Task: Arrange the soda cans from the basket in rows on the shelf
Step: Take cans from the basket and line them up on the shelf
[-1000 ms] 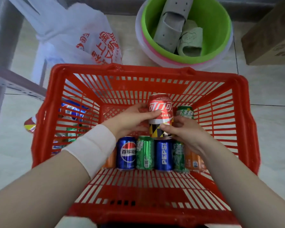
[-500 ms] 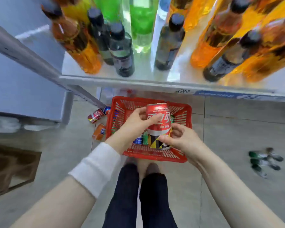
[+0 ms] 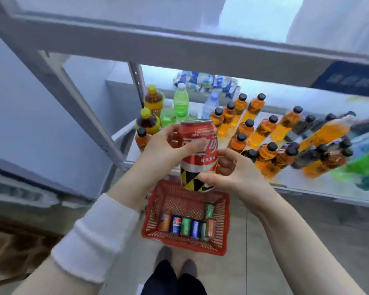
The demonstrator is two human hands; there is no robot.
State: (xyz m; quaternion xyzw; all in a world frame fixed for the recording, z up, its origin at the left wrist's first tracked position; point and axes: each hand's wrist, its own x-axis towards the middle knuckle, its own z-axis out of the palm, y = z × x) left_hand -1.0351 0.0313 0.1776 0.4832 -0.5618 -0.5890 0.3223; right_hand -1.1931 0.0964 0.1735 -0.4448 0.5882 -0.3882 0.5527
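Observation:
I hold two stacked cans upright in front of me: a red cola can (image 3: 198, 135) on top of a yellow-and-black can (image 3: 192, 179). My left hand (image 3: 164, 150) grips the red can from the left, thumb across its front. My right hand (image 3: 232, 169) holds the lower can from the right. Far below on the floor stands the red basket (image 3: 224, 218) with several blue, green and orange cans (image 3: 186, 224) in a row. A grey shelf edge (image 3: 179, 47) runs across above the cans.
The lower shelf (image 3: 307, 188) behind the cans carries many orange, green and dark bottles (image 3: 264, 128). A slanted grey shelf post (image 3: 77, 99) stands at left. My legs and feet (image 3: 173, 275) are beside the basket on the tiled floor.
I have stood up and lifted both cans out of the basket, from basket level up past the bottle shelf. The view has tilted up and a higher shelf edge has come into sight.

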